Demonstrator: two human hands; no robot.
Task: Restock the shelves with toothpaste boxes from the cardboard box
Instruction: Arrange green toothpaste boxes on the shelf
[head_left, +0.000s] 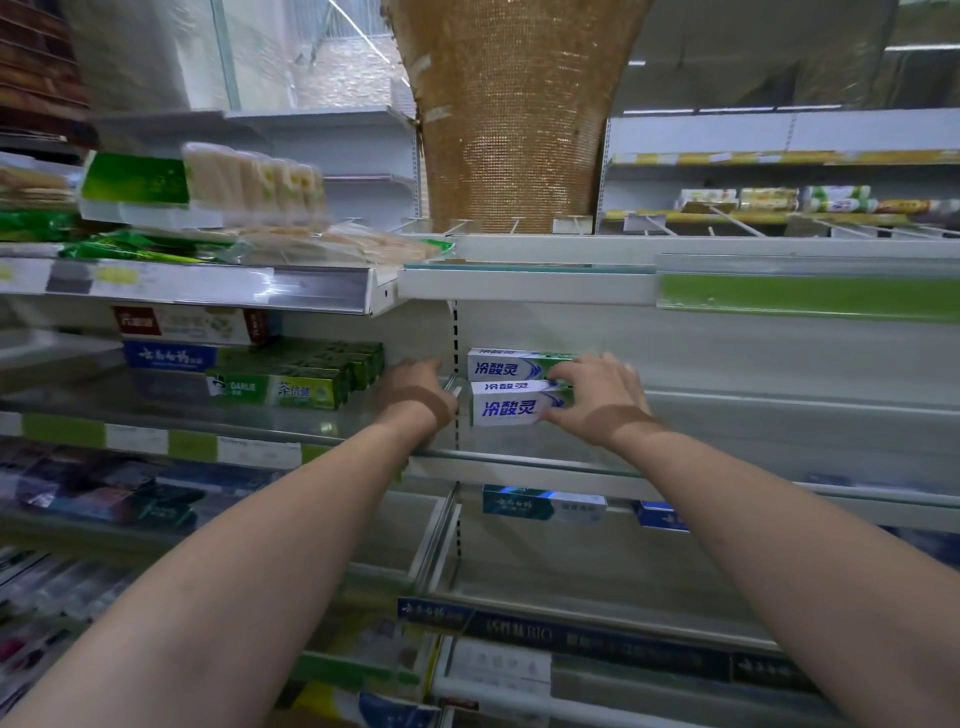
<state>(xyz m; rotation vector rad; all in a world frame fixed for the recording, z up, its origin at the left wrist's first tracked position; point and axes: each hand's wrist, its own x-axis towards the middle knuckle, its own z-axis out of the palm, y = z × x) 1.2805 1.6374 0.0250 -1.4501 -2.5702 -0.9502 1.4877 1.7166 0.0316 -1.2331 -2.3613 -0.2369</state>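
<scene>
Two white and green toothpaste boxes lie stacked at the left end of the right-hand shelf (727, 415): a front box (506, 408) and a rear box (498, 365) behind and above it. My right hand (592, 397) grips the right ends of both boxes, fingers curled over them. My left hand (415, 395) reaches deep beside the slotted upright (456, 374), just left of the boxes; its fingers point away and are hidden, so I cannot tell what they touch. The cardboard box is out of view.
Green Darlie boxes (296, 387) and blue boxes (171, 357) fill the left shelf. Below hang a teal box (540, 503) and dark boxes (571, 636). Packaged goods (249, 182) sit on the upper left shelf. A golden mesh pillar (514, 114) rises behind.
</scene>
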